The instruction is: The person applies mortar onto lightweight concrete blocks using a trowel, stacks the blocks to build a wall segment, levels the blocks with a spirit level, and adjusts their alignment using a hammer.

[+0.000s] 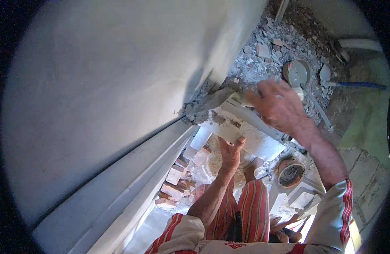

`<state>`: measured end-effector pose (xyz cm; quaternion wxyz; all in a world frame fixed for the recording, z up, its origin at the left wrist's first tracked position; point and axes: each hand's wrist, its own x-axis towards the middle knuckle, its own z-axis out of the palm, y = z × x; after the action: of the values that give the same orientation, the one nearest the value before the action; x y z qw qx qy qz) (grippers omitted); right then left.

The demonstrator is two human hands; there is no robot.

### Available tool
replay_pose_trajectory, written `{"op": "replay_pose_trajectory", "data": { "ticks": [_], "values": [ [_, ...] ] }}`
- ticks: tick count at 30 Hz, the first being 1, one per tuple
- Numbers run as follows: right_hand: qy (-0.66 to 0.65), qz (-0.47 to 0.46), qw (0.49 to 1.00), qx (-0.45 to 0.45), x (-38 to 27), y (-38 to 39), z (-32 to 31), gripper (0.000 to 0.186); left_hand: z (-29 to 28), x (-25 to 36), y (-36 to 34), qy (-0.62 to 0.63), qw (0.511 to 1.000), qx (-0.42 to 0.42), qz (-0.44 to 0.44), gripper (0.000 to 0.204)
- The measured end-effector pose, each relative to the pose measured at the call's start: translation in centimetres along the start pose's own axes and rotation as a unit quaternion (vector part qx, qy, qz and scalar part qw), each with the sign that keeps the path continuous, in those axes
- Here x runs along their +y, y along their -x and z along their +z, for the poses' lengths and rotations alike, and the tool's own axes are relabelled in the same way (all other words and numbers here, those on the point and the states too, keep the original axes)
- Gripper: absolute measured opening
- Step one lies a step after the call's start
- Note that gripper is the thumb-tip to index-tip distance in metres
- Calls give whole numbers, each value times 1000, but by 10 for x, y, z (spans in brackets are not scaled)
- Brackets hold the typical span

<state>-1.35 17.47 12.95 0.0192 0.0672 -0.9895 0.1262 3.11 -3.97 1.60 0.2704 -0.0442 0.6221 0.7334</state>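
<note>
My right hand (279, 103), slightly blurred by motion, is closed around the handle end of a trowel (216, 99). The trowel's grey blade points left at a lump of wet mortar (198, 112) where a wall ledge ends. Below it, my left hand (231, 154) grips the lower edge of a pale flat piece (220, 130), thumb toward me and the other fingers mostly hidden behind it. Dark mortar smears mark its upper part. Next to it on the right lies a white rough-faced block (260, 142); I cannot tell whether the two are joined.
A smooth grey wall (106, 72) fills the left, with a long ledge (118, 163) along it. Rubble (267, 51) covers the ground beyond. A round bucket (297, 73), a blue-handled tool (358, 85), a mortar-filled bowl (291, 173) and stacked bricks (173, 190) stand around.
</note>
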Motion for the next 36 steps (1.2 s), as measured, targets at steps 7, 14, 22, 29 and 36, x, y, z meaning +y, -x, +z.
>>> {"op": "replay_pose_trajectory", "data": {
  "ticks": [7, 14, 22, 29, 36],
  "values": [
    [-60, 57, 996, 20, 6, 10, 6, 42, -1, 3, 3, -28, 999, 30, -34, 74],
    [-134, 284, 939, -140, 17, 20, 42, 38, 0, -1, 4, -39, 999, 26, -22, 78],
    [-102, 230, 936, -248, 2, -2, 51, 33, -12, -13, 6, -59, 997, 20, -42, 73],
    [-83, 174, 950, -247, -26, -14, 11, 33, -9, -8, 6, -62, 997, 15, -41, 72],
    [59, 119, 970, -202, -68, -13, -10, 42, -6, -9, 4, -62, 998, -9, 15, 65]
  ]
}}
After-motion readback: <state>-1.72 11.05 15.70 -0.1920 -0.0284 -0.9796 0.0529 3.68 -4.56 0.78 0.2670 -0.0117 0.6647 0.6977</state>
